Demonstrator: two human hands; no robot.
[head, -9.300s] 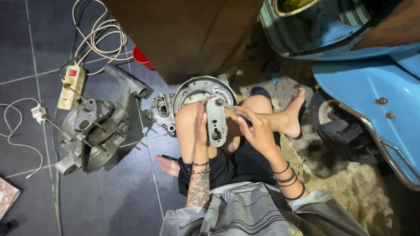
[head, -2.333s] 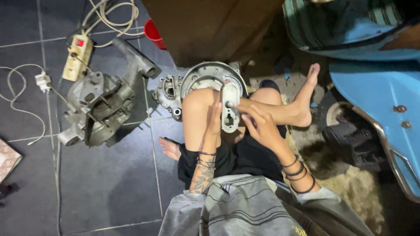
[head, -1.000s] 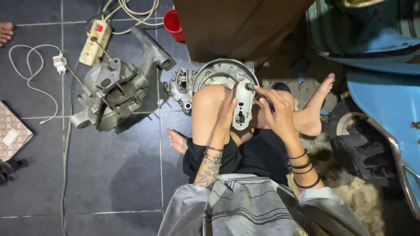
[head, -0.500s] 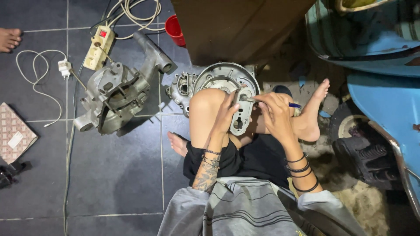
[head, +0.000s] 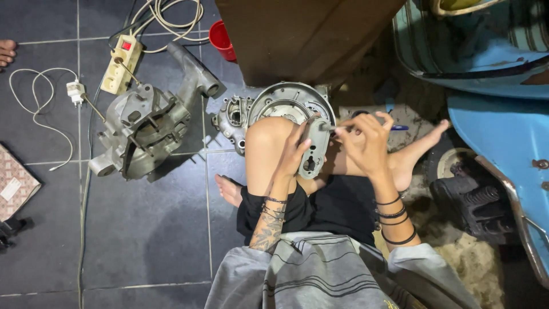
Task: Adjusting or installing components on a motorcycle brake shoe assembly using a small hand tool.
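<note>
I sit on the floor with a small grey metal cover plate [head: 315, 150] held upright over my knee. My left hand [head: 294, 153] grips its left edge. My right hand [head: 364, 139] is closed around a blue-handled tool [head: 396, 127] whose tip meets the top of the plate. Just beyond my knee lies a round grey engine case half [head: 286, 103].
A large grey engine casing [head: 143, 129] lies on the dark tiles to the left, with a power strip [head: 121, 64], white cables and a red cup [head: 221, 39] behind it. A brown cabinet [head: 309, 34] stands ahead. A blue scooter body [head: 497, 114] fills the right. Another person's toes [head: 7, 51] show far left.
The view has shifted, so everything sits lower and further right in frame. My right hand has brought the tool onto the plate's top; my left hand keeps its hold.
</note>
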